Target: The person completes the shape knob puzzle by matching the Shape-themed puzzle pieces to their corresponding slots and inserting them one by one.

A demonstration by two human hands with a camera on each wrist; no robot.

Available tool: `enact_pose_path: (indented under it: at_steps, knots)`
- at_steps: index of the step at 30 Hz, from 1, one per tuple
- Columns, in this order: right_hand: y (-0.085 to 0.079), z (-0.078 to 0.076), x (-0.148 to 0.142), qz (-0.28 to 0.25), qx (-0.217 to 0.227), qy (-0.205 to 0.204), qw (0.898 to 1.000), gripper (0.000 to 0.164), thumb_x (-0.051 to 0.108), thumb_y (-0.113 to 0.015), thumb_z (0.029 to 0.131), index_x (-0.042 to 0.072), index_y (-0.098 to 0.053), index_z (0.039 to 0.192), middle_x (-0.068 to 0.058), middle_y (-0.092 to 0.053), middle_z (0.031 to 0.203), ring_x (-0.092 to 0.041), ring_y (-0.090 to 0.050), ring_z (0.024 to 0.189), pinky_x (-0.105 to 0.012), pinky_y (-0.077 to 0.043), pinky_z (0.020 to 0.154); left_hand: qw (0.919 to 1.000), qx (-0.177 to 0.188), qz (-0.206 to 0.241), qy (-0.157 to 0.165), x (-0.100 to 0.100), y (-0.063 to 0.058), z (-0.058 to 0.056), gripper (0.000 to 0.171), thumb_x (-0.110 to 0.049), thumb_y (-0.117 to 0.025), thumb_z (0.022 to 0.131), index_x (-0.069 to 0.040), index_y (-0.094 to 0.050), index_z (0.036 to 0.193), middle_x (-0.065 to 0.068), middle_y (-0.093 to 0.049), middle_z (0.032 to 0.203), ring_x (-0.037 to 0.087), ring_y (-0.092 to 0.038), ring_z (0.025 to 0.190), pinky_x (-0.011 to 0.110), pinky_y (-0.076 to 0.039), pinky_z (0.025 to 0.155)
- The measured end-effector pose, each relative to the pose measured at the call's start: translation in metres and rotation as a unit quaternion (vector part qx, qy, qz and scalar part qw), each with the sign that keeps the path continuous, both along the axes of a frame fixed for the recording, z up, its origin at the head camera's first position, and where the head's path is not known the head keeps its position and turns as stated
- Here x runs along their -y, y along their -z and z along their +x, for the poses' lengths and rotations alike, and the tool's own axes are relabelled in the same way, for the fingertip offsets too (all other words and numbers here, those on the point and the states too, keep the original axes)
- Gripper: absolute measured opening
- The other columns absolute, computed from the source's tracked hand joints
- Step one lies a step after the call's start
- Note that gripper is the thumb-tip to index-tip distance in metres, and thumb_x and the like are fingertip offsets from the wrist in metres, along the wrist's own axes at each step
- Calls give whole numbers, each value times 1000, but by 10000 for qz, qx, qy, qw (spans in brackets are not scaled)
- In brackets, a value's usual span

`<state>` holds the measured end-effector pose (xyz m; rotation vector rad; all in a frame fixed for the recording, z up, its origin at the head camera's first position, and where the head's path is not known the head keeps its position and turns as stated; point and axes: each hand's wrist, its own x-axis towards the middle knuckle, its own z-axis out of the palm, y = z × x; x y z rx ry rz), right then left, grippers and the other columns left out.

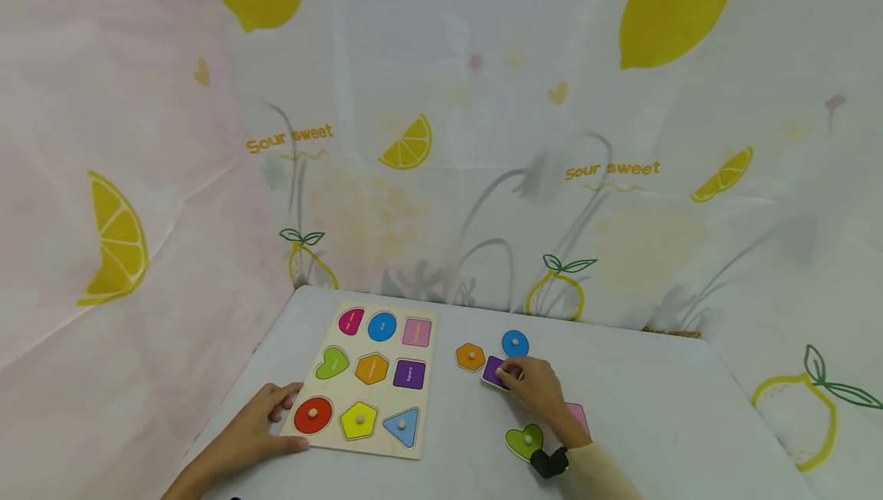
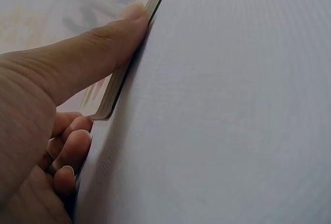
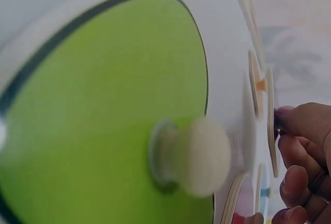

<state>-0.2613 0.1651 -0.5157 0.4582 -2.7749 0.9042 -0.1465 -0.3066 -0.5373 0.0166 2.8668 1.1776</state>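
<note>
A wooden shape puzzle board (image 1: 430,400) lies on the left of the table. My left hand (image 1: 258,427) grips its near left corner, the thumb (image 2: 111,40) along the near edge and curled fingers at the left side. Knobbed red circle (image 1: 303,421), yellow pentagon (image 1: 352,431) and blue triangle (image 1: 408,435) pieces sit in its front row. To the right of the board, my right hand (image 1: 534,389) pinches the knob of a purple square piece (image 1: 491,368). In the right wrist view this square (image 3: 271,131) appears edge-on at the fingertips.
An orange hexagon (image 1: 466,350) and a blue circle (image 1: 512,335) lie close to the purple square. A green heart (image 1: 516,442) is near the right wrist, and a pink piece (image 1: 579,414) is partly hidden beneath it. A lemon-print cloth (image 1: 448,201) hangs behind the white table (image 1: 662,408).
</note>
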Motion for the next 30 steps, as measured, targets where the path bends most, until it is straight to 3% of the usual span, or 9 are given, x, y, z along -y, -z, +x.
enact_pose_path:
  at_steps: [17,30]
  knots:
    - [-4,1,21,6,-182,-429,9989,13,23,-77,94,10,-77,94,10,-62,71,-3,-51,63,-22,-43,53,9995,-226,-98,181,2,2,-1,97,-40,-97,65,1,-55,143,2,-46,103,12,-41,89,24,-39,70]
    - [-5,-1,35,-101,-343,-830,9959,11,22,-78,93,13,-76,88,14,-57,68,-1,-49,63,-21,-42,55,9998,-119,-57,117,1,2,-2,99,-39,-98,64,1,-54,143,2,-45,103,14,-41,89,25,-38,70]
